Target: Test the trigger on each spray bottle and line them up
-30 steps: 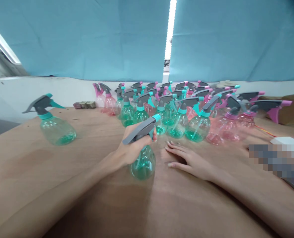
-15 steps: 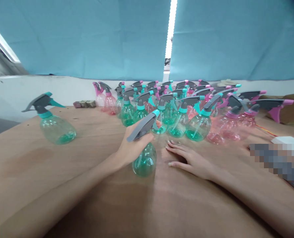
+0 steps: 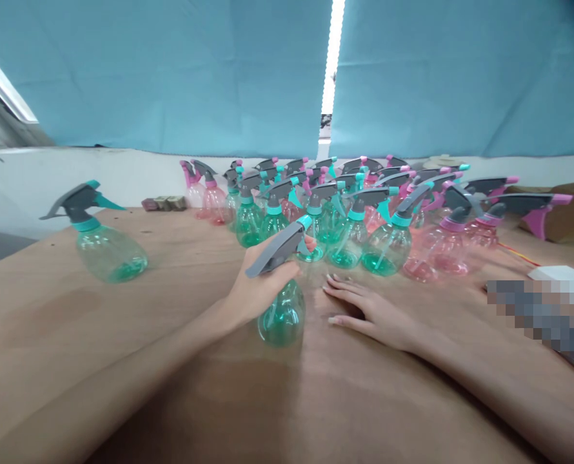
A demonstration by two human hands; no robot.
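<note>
My left hand (image 3: 258, 287) is closed round the neck of a green spray bottle (image 3: 282, 316) with a grey and teal trigger head, which stands on the wooden table (image 3: 171, 361) in front of me. My right hand (image 3: 369, 309) lies flat on the table just right of that bottle, fingers stretched out, holding nothing. Behind both hands stands a dense cluster of green spray bottles (image 3: 345, 238) and pink spray bottles (image 3: 442, 238).
A single green spray bottle (image 3: 103, 248) stands apart at the left of the table. Small brown blocks (image 3: 164, 203) lie near the back edge. A white box (image 3: 558, 274) and a blurred patch sit at the right. Blue curtains hang behind.
The held bottle has shifted slightly away from me and its trigger head has tilted a little. My right hand has stayed in place.
</note>
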